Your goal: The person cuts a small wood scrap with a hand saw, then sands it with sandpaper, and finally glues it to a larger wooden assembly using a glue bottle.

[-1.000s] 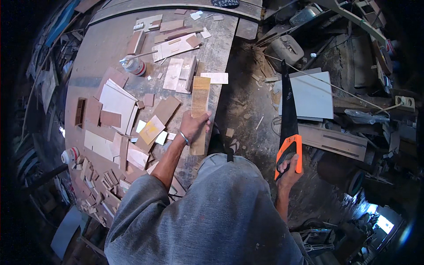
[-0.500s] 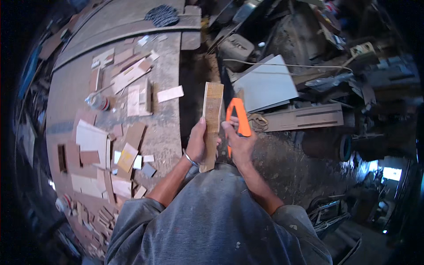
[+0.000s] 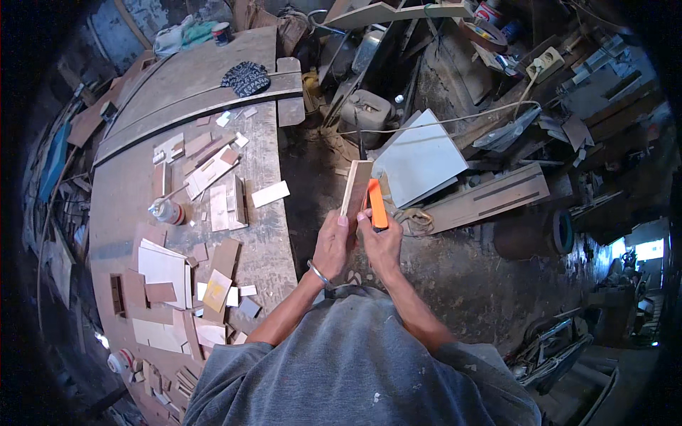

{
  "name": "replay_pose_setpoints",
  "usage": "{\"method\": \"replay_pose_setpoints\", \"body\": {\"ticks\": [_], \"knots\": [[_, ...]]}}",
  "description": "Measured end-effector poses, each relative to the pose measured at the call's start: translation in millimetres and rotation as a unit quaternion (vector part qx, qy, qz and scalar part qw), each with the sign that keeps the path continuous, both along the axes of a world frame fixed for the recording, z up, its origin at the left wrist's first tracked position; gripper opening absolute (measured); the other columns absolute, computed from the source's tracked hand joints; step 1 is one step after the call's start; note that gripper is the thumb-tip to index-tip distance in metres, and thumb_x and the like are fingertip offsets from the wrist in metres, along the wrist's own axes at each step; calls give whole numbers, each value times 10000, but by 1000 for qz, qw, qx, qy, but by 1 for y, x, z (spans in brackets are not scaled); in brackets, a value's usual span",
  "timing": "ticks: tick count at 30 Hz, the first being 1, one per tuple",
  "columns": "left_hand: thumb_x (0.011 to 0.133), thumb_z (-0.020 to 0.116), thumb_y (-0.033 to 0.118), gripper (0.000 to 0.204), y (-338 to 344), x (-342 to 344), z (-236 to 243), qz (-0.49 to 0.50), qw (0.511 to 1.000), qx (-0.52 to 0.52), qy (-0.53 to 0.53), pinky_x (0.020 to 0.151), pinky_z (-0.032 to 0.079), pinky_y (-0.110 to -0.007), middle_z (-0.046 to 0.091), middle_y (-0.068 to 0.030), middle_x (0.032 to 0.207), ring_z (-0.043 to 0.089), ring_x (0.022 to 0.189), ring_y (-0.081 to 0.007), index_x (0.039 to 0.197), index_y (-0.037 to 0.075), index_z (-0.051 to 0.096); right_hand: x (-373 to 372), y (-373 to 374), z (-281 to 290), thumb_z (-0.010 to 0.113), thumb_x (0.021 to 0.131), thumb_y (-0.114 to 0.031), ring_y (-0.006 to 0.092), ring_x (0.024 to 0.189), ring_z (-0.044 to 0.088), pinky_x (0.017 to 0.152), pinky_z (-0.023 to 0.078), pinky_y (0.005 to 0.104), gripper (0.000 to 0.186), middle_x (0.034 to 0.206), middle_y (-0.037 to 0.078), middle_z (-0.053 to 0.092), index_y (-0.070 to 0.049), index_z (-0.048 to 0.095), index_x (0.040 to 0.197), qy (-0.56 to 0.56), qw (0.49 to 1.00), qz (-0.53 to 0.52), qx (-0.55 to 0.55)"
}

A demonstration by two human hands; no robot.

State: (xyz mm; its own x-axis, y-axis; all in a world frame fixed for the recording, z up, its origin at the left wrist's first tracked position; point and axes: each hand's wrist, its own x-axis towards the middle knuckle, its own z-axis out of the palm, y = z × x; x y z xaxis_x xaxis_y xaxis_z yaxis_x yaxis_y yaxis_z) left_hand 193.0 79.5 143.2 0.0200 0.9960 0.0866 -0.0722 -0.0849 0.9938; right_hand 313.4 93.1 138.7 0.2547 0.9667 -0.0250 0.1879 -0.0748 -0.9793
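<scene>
My left hand point(image 3: 332, 245), with a metal bangle at the wrist, is closed round a narrow wooden board point(image 3: 360, 183). The board stands up from my grip in front of my chest, its pale edge and part of its brown face showing. Close beside it, my right hand point(image 3: 383, 247) is closed on an orange angular hand tool point(image 3: 377, 204) with a dark part near my fingers. The tool lies right against the board's right side in this view; whether the two touch I cannot tell. Part of the tool is hidden behind my fingers and the board.
On the left stands a workbench point(image 3: 277, 234) strewn with wood offcuts, a white bottle point(image 3: 168, 211) and a dark patterned cap point(image 3: 246, 79). Ahead right lie white panels point(image 3: 426, 156), a slotted plank point(image 3: 490, 197), a jerrycan point(image 3: 366, 113) and a loose cable point(image 3: 455, 122).
The board has turned from showing its broad face to showing more of its edge. My right hand has brought the orange tool closer to it, and the whole view has shifted.
</scene>
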Motion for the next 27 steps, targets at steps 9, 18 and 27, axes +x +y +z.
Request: {"method": "replay_pose_setpoints", "body": {"ticks": [9, 18, 27], "knots": [[1049, 345, 531, 560, -5, -30, -25, -81, 975, -176, -110, 598, 532, -311, 597, -56, 837, 631, 662, -167, 1161, 23, 551, 32, 27, 14, 728, 878, -242, 139, 654, 594, 627, 496, 336, 316, 716, 97, 657, 56, 684, 972, -71, 997, -21, 29], [1065, 311, 505, 556, -4, -1, -23, -74, 968, -188, -149, 627, 541, -299, 637, -77, 881, 636, 675, -158, 1185, 12, 539, 13, 19, 12, 738, 858, -186, 85, 673, 604, 624, 519, 276, 231, 724, 44, 664, 12, 708, 973, -36, 998, 40, -14], [1086, 303, 394, 481, -9, 20, -25, -9, 997, -68, -18, 542, 488, -260, 569, -48, 822, 561, 620, -106, 1189, -9, 545, 11, 24, 19, 688, 768, -125, 220, 630, 626, 625, 507, 363, 218, 713, 171, 650, 41, 649, 904, -195, 981, 4, -11]]}}
